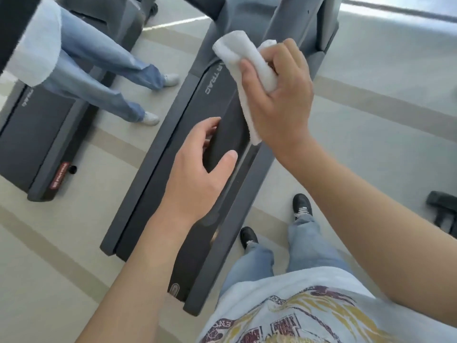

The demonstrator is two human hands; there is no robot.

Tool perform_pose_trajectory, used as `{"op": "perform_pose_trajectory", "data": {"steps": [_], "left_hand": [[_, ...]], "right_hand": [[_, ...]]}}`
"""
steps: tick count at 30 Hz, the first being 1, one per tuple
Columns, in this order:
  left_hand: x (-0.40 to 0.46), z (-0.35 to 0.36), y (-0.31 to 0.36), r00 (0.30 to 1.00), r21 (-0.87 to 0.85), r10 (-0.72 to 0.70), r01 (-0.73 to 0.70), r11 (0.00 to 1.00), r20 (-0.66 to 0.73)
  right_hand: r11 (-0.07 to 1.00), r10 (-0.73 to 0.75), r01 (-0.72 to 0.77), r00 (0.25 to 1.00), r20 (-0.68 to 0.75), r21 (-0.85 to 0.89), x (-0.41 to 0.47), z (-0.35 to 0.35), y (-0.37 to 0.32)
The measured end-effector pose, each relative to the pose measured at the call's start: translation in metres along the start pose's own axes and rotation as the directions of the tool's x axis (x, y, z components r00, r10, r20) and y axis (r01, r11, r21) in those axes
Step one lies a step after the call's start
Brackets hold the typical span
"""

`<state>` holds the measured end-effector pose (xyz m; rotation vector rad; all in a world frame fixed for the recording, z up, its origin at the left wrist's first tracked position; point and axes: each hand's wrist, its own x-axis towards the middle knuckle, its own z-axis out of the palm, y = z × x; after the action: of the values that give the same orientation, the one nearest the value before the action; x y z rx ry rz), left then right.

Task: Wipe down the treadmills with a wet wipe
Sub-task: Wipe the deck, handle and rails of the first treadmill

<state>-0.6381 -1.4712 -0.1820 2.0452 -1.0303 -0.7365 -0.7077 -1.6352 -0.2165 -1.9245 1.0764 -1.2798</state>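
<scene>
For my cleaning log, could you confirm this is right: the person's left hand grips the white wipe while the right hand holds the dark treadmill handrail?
Not quite: the hands are swapped. In the head view, the right hand grips the white wipe, while the left hand holds the dark treadmill handrail.

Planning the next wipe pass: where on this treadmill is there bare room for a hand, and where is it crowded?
Free: the belt below the left hand, between the two side rails down to the rear end. Crowded: the upper deck, where the left hand grips the dark handrail and the right hand holds the white wipe.
</scene>
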Motion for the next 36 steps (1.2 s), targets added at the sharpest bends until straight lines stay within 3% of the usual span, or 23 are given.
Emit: {"op": "perform_pose_trajectory", "data": {"steps": [4, 8, 11, 14, 19, 27, 36], "left_hand": [[0.003, -0.003, -0.012, 0.998, -0.115, 0.056, -0.052, 0.992, 0.034], [0.008, -0.005, -0.02, 0.983, -0.186, 0.106, -0.078, 0.98, 0.147], [0.011, -0.005, -0.022, 0.989, -0.201, 0.11, -0.089, 0.976, 0.099], [0.012, -0.003, -0.024, 0.987, -0.188, 0.144, -0.129, 0.974, 0.069], [0.01, 0.0, -0.021, 0.983, -0.148, 0.177, -0.167, 0.975, 0.053], [0.014, 0.0, -0.023, 0.984, -0.159, 0.173, -0.163, 0.974, 0.052], [0.012, 0.0, -0.023, 0.986, -0.167, 0.159, -0.148, 0.975, 0.053]], "right_hand": [[0.959, 0.195, -0.183, 0.98, -0.037, 0.214, -0.055, -0.001, -0.018], [0.819, 0.381, -0.379, 0.921, 0.087, 0.43, -0.123, -0.01, -0.035], [0.748, 0.463, -0.471, 0.875, 0.141, 0.467, -0.154, -0.009, -0.043], [0.758, 0.473, -0.449, 0.878, 0.076, 0.473, -0.13, -0.004, -0.042], [0.721, 0.573, -0.448, 0.814, -0.092, 0.528, -0.073, 0.005, -0.022], [0.675, 0.551, -0.484, 0.833, 0.055, 0.558, -0.174, 0.0, -0.061], [0.672, 0.648, -0.504, 0.754, -0.103, 0.542, -0.074, 0.012, -0.017]]}}
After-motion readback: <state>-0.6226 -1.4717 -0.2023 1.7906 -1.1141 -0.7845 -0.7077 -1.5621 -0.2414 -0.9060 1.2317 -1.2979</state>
